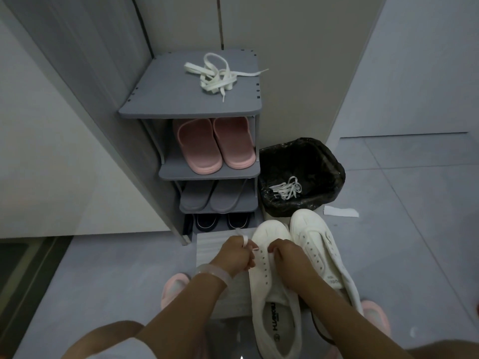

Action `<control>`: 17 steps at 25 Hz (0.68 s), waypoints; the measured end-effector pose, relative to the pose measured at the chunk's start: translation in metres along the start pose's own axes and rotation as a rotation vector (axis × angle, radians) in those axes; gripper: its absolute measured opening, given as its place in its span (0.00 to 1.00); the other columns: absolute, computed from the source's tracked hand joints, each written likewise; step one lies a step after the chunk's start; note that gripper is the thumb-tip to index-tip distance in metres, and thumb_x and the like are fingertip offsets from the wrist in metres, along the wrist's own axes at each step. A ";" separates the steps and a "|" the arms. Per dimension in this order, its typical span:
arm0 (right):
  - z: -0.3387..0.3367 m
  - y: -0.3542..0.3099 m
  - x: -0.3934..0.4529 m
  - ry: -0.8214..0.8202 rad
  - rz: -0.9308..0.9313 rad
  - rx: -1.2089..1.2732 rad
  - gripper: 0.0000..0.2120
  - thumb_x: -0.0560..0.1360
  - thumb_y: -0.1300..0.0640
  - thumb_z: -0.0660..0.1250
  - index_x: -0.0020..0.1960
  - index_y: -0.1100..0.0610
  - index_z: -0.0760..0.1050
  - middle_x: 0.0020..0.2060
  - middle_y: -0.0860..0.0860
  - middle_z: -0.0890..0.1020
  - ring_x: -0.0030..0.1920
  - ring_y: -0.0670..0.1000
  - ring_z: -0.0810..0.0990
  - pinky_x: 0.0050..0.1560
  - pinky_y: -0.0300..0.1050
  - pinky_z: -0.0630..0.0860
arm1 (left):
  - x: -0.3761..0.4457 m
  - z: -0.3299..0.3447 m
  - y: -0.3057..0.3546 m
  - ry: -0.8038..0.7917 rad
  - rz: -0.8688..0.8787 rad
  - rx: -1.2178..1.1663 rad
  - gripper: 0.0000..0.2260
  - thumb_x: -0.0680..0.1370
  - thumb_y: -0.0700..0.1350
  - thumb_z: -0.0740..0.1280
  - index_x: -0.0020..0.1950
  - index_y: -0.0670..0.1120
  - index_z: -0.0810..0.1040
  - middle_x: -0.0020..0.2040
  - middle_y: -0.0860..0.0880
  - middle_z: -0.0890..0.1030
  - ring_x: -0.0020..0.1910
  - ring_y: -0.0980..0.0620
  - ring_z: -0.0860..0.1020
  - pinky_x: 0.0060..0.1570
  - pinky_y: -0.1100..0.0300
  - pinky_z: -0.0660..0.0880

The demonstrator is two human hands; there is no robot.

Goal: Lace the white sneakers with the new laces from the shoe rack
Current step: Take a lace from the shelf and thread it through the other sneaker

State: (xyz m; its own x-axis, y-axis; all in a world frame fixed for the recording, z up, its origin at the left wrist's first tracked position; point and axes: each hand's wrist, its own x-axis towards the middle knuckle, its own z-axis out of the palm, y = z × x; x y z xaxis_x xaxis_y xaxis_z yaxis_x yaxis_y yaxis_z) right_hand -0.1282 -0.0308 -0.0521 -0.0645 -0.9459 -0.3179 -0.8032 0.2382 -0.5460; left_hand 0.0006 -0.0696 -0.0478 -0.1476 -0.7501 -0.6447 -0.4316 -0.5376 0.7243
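Note:
Two white sneakers stand side by side on a pale mat (207, 248) in front of the grey shoe rack (191, 104). The left sneaker (272, 288) and the right sneaker (321, 252) show bare eyelets. My left hand (237, 255) pinches a white lace (244, 239) that loops over its fingers beside the left sneaker's front eyelets. My right hand (287, 257) grips the same sneaker's eyelet flap near the toe. A tangle of white laces (217, 75) lies on top of the rack.
A black-lined bin (303, 174) right of the rack holds white laces (286, 189). Pink slippers (215, 146), grey slippers and dark shoes fill the rack's shelves. A white strip (340, 211) lies on the floor. My feet wear pink slippers (173, 288).

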 end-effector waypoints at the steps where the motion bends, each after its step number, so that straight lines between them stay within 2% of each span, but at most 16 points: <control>1: 0.001 0.000 0.000 -0.007 0.014 0.030 0.16 0.80 0.64 0.52 0.62 0.59 0.73 0.58 0.55 0.77 0.56 0.52 0.76 0.51 0.37 0.69 | -0.001 0.001 -0.001 -0.016 0.013 0.010 0.12 0.79 0.32 0.55 0.39 0.43 0.72 0.31 0.46 0.74 0.25 0.55 0.74 0.25 0.67 0.72; 4: 0.000 0.002 -0.002 -0.063 0.058 0.218 0.16 0.80 0.63 0.53 0.64 0.59 0.73 0.62 0.54 0.76 0.56 0.49 0.76 0.48 0.34 0.67 | -0.004 -0.005 -0.007 0.005 0.080 0.055 0.10 0.76 0.30 0.59 0.39 0.42 0.71 0.34 0.43 0.76 0.30 0.51 0.77 0.27 0.66 0.76; 6: -0.001 0.004 -0.005 -0.100 0.086 0.320 0.17 0.79 0.63 0.54 0.65 0.57 0.73 0.64 0.53 0.74 0.54 0.46 0.76 0.48 0.34 0.69 | -0.003 -0.007 -0.011 0.026 0.153 0.121 0.11 0.75 0.29 0.60 0.37 0.42 0.71 0.33 0.44 0.77 0.30 0.52 0.77 0.27 0.67 0.75; 9: 0.001 0.003 -0.008 -0.075 0.102 0.363 0.17 0.79 0.64 0.54 0.65 0.57 0.72 0.66 0.52 0.74 0.63 0.50 0.73 0.60 0.39 0.69 | 0.000 -0.004 -0.013 0.085 0.315 0.346 0.11 0.75 0.32 0.60 0.35 0.43 0.72 0.32 0.47 0.76 0.31 0.53 0.75 0.32 0.63 0.76; 11: 0.002 0.001 -0.010 -0.056 0.120 0.387 0.17 0.79 0.64 0.54 0.65 0.57 0.73 0.65 0.52 0.74 0.64 0.50 0.73 0.61 0.39 0.68 | 0.002 -0.001 -0.015 0.131 0.448 0.566 0.09 0.76 0.35 0.59 0.37 0.41 0.73 0.36 0.44 0.78 0.37 0.48 0.77 0.40 0.56 0.75; 12: 0.001 0.001 -0.010 -0.052 0.122 0.386 0.17 0.79 0.64 0.54 0.65 0.57 0.73 0.65 0.52 0.75 0.64 0.50 0.73 0.60 0.39 0.68 | 0.002 0.000 -0.015 0.152 0.504 0.675 0.08 0.77 0.36 0.59 0.40 0.41 0.74 0.38 0.43 0.79 0.41 0.46 0.78 0.42 0.56 0.73; 15: 0.001 0.001 -0.009 -0.038 0.107 0.349 0.17 0.79 0.64 0.55 0.64 0.58 0.73 0.63 0.53 0.76 0.61 0.49 0.74 0.59 0.37 0.68 | 0.002 0.002 -0.010 0.175 0.591 0.913 0.07 0.78 0.38 0.56 0.49 0.41 0.74 0.46 0.43 0.80 0.47 0.46 0.77 0.44 0.59 0.69; 17: 0.002 0.002 -0.008 -0.034 0.085 0.310 0.16 0.79 0.64 0.55 0.63 0.57 0.74 0.61 0.53 0.77 0.57 0.48 0.76 0.57 0.36 0.69 | 0.003 0.005 -0.008 0.137 0.617 0.990 0.07 0.78 0.37 0.56 0.51 0.41 0.73 0.48 0.43 0.79 0.48 0.45 0.77 0.44 0.58 0.69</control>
State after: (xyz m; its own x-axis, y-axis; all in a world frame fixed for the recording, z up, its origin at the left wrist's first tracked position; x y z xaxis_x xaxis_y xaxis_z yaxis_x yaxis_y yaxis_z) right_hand -0.1283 -0.0221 -0.0523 -0.0994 -0.9133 -0.3950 -0.5766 0.3764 -0.7252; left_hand -0.0007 -0.0659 -0.0563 -0.5028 -0.8464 -0.1755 -0.8330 0.4202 0.3599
